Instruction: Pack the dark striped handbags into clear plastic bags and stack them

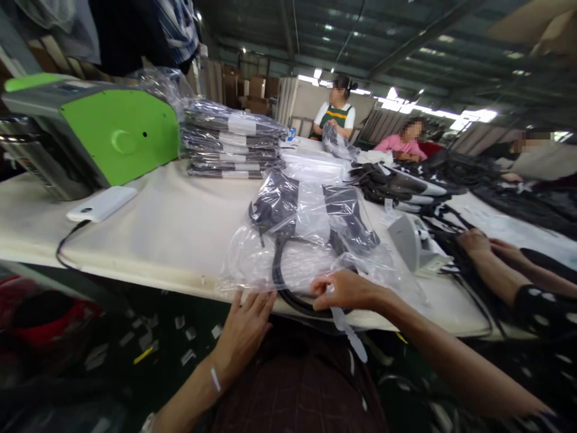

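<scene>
A clear plastic bag (243,252) lies at the table's front edge, holding a folded dark grey garment (345,210) with a white paper band (312,210) around it. From the garment, a black loop of cord or strap (280,270) curves toward me under the film. My left hand (247,322) rests with fingers stretched out at the bag's front edge, left of the loop. Over the loop's right side, my right hand (345,290) is closed, fingers curled in a pinch. A thin white strip (350,338) runs out from those fingers and hangs below the table edge.
Bagged garments (234,144) are stacked behind, beside a green-sided machine (121,135), a steel flask (49,162) and a white corded device (101,204). A grey tape dispenser-like device (415,243) stands right. A co-worker's hands (478,243) handle black material there. Other people sit farther back.
</scene>
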Motion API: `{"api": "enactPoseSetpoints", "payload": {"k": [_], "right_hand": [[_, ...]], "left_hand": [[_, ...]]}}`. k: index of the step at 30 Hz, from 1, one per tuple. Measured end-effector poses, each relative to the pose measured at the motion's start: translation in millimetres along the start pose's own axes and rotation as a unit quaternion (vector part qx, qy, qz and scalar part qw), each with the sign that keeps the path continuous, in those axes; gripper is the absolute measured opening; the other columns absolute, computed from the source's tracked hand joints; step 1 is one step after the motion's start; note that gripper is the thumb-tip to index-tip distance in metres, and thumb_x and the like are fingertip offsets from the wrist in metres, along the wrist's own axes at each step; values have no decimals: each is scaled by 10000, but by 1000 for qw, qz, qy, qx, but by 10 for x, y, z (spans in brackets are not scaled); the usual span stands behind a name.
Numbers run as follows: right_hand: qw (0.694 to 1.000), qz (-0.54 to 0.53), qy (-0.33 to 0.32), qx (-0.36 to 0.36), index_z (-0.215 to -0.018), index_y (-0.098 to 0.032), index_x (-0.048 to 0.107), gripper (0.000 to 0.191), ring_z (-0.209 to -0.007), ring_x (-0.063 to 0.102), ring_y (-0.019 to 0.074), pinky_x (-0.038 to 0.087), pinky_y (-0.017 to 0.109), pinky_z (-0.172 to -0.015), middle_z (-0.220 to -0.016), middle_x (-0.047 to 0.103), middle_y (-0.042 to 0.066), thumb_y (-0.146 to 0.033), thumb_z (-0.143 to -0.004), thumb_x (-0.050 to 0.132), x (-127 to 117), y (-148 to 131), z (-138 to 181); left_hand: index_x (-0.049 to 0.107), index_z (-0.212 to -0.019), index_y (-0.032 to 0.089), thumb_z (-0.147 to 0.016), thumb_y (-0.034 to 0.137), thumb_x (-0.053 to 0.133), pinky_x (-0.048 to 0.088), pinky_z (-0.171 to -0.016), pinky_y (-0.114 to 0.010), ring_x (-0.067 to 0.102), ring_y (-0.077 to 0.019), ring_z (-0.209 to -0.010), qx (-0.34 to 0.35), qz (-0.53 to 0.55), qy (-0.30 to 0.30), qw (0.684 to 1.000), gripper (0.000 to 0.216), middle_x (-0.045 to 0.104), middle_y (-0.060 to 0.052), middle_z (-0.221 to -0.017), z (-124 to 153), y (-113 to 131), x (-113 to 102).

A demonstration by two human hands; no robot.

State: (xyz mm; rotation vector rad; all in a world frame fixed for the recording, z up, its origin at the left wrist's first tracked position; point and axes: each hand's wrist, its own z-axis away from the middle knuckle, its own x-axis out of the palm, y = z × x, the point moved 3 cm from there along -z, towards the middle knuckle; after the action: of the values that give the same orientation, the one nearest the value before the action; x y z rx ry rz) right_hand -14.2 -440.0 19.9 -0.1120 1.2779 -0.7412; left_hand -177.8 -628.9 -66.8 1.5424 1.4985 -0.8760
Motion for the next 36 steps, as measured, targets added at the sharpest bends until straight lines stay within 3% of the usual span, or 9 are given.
{"api": "enactPoseSetpoints", "payload": {"k": [4, 6, 9, 15, 18, 22, 28, 31, 36], "right_hand": [[994, 104, 5, -30, -1076, -175, 703, 550, -964, 636, 290, 463, 361, -843, -1011, 716, 99, -538, -676, 807, 319, -11, 320], [993, 110, 21, -38, -1101, -171, 684, 423, -953, 642, 278, 459, 347, -827, -1042, 714, 105, -396, -749, 753, 378, -9, 374], [998, 21, 54, -26, -1005, -209, 704, 249, -842, 650, 205, 451, 273, -737, -956, 731, 39, -211, -769, 626, 263, 28, 339], [957, -254, 135, 24, -1128, -197, 671, 353, -648, 606, 142, 435, 235, -595, -738, 685, -12, -272, -784, 644, -15, 48, 44], [948, -304, 96, 2, -1152, -178, 653, 426, -738, 633, 157, 479, 257, -660, -880, 710, 26, -358, -771, 718, 84, -21, -40], [954, -284, 95, -26, -1059, -167, 687, 287, -891, 657, 186, 510, 320, -829, -997, 725, 49, -369, -907, 550, 176, 18, -19], [970, -182, 149, -64, -1179, -219, 671, 394, -1094, 643, 206, 484, 383, -1011, -1175, 704, 56, -129, -840, 493, 182, 259, 313], [969, -99, 172, -149, -1295, -246, 625, 487, -1207, 589, 210, 441, 374, -1076, -1294, 649, 69, -129, -824, 587, 212, 217, 488], [959, -79, 208, -174, -1133, -234, 719, 266, -1116, 647, 203, 506, 350, -982, -1200, 704, 83, -294, -967, 521, 328, 168, 432]], "left_hand": [[655, -1133, 217, -922, 132, 537, 414, -1014, -438, 608, -243, -1085, 46, 15, 14, 999, 256, 689, -56, -1183, -248, 135, 74], [660, -1067, 215, -933, 93, 478, 432, -984, -423, 620, -223, -1028, 59, 24, 11, 998, 256, 695, -50, -1124, -329, 121, 94], [644, -1064, 197, -933, 80, 463, 453, -957, -400, 618, -206, -981, 120, 37, -8, 992, 252, 691, -60, -1045, -316, 94, 136], [625, -908, 206, -905, 178, 592, 482, -739, -316, 617, -189, -799, 173, 72, -131, 974, 43, 678, -17, -874, -164, 198, 65], [614, -936, 217, -947, 235, 560, 466, -714, -275, 610, -153, -767, 175, 140, -69, 972, 58, 670, -5, -865, -246, 386, -202], [577, -1194, 200, -966, 229, 537, 410, -997, -393, 581, -225, -1117, 170, 105, 69, 977, 233, 665, -75, -1141, -527, 555, -334], [607, -1073, 204, -970, 226, 524, 425, -789, -377, 606, -212, -838, 133, 36, -66, 988, 134, 646, -22, -878, -869, 498, 87], [607, -1057, 211, -975, 209, 506, 404, -801, -379, 609, -216, -862, 123, 46, -73, 989, 131, 651, -25, -892, -900, 508, 84], [584, -1120, 204, -953, 283, 568, 395, -895, -413, 633, -223, -908, 92, 98, -79, 988, 185, 691, -44, -971, -907, 606, 1]]}}
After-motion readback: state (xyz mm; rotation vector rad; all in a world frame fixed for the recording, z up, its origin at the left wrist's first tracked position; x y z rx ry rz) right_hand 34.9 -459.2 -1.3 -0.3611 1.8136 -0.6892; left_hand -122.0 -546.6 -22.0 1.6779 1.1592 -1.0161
